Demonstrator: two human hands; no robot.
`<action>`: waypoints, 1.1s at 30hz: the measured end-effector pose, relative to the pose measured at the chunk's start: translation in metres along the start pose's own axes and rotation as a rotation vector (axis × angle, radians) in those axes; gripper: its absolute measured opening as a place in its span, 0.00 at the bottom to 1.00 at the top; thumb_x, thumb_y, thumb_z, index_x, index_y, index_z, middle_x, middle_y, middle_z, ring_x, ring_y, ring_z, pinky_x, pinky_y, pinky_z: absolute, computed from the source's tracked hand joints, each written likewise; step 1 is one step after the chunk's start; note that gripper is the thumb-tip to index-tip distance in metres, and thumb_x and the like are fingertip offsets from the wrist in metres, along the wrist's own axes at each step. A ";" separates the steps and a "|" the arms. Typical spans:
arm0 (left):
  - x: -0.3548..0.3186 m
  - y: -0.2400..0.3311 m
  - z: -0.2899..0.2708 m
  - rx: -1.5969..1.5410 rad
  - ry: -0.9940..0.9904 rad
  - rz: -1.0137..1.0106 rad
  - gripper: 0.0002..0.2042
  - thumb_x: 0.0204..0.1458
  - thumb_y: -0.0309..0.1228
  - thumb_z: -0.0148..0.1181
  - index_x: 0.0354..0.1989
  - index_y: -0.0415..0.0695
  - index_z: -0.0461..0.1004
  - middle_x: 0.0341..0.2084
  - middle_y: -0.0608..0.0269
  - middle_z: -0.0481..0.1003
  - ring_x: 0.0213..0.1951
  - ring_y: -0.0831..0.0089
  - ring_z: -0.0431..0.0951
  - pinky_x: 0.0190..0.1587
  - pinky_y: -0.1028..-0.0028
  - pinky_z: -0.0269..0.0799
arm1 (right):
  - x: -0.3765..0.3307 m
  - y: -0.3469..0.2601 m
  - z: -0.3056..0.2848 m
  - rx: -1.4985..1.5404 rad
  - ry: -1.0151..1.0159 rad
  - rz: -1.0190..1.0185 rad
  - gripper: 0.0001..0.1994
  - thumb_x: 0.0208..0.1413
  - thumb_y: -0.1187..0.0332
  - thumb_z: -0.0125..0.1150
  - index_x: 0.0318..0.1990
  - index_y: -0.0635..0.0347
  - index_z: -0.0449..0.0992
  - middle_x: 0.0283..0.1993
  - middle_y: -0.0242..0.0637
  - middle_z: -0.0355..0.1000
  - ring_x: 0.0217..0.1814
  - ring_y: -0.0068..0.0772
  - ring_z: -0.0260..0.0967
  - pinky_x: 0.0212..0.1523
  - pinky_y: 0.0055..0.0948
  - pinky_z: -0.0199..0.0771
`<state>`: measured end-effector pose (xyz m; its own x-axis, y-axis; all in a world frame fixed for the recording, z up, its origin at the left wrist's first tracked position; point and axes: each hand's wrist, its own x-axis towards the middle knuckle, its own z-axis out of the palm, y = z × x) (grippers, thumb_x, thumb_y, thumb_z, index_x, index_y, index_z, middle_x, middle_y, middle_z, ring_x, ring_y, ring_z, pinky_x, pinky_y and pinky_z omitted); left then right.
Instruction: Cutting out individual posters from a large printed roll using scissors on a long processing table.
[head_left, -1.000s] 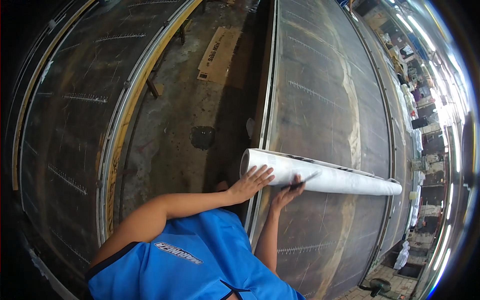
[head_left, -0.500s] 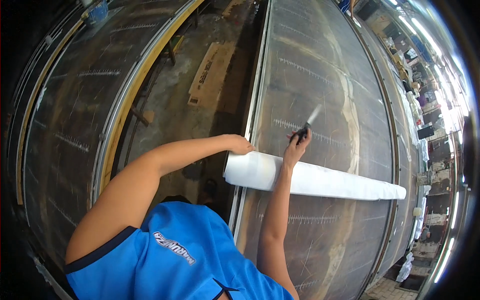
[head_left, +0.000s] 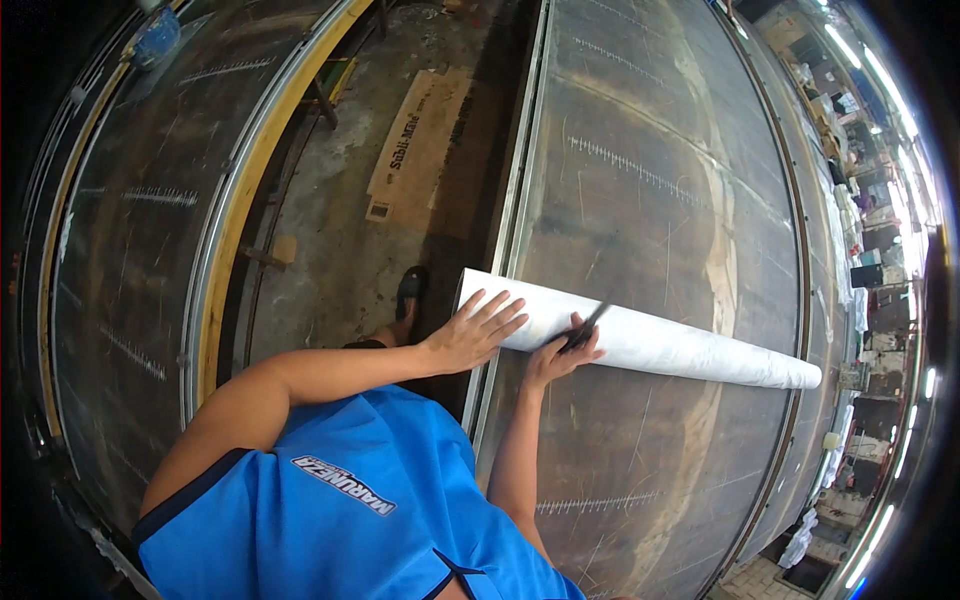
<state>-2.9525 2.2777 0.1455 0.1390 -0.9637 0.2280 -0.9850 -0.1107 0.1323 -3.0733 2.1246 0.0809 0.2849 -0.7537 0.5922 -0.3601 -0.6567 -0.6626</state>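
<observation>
- Okay, so your left hand is now spread flat on the left end of the white roll, not clutching anything; half a second ago it was curled at the roll's far edge.
- Your right hand has come back too. It was stretched out past the roll, and now it's at the near side, seemingly touching it, just beside your left.
- That right hand is wrapped round the handle of what looks like a knife, dark against the white, tip pointing away from you.
- The roll lies crosswise on the big table, its left end poking past the metal edge.
- For the work, I'd say it's probably steadier with both hands close in, though a flat palm could still let it turn.
- Further out, flattened cardboard lies on the floor, then there's another long table and what looks like a blue bucket.
</observation>
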 end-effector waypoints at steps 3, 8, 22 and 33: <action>0.083 -0.094 0.006 -0.409 0.090 -0.087 0.45 0.34 0.62 0.69 0.58 0.43 0.71 0.54 0.52 0.74 0.55 0.54 0.74 0.61 0.54 0.64 | 0.107 -0.026 0.072 0.332 -0.087 0.277 0.24 0.60 0.77 0.51 0.65 0.63 0.60 0.55 0.46 0.73 0.53 0.35 0.73 0.60 0.40 0.67; 0.213 -0.249 0.006 -0.221 -0.241 -0.073 0.24 0.56 0.51 0.56 0.45 0.39 0.77 0.39 0.49 0.79 0.45 0.53 0.78 0.51 0.52 0.68 | 0.252 -0.047 0.175 0.463 -0.176 0.204 0.23 0.61 0.79 0.50 0.64 0.60 0.60 0.39 0.40 0.76 0.40 0.27 0.73 0.43 0.26 0.73; 0.310 -0.393 0.017 -0.118 0.045 -0.059 0.51 0.38 0.39 0.73 0.72 0.48 0.49 0.71 0.56 0.49 0.71 0.50 0.48 0.70 0.40 0.39 | 0.268 0.080 0.327 0.241 0.259 0.563 0.27 0.67 0.69 0.46 0.69 0.52 0.42 0.69 0.44 0.55 0.67 0.42 0.57 0.53 0.43 0.70; 0.472 -0.728 0.051 -0.497 -0.322 -0.439 0.25 0.50 0.45 0.66 0.54 0.46 0.73 0.53 0.58 0.74 0.59 0.57 0.68 0.64 0.42 0.54 | 0.472 0.119 0.488 0.656 0.421 1.028 0.34 0.61 0.45 0.56 0.66 0.53 0.55 0.59 0.39 0.66 0.56 0.40 0.68 0.49 0.41 0.76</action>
<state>-2.1746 1.8908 0.1075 0.3975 -0.8881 -0.2311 -0.6722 -0.4532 0.5855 -2.5486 1.6790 0.0577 -0.2052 -0.9306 -0.3030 0.2900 0.2378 -0.9270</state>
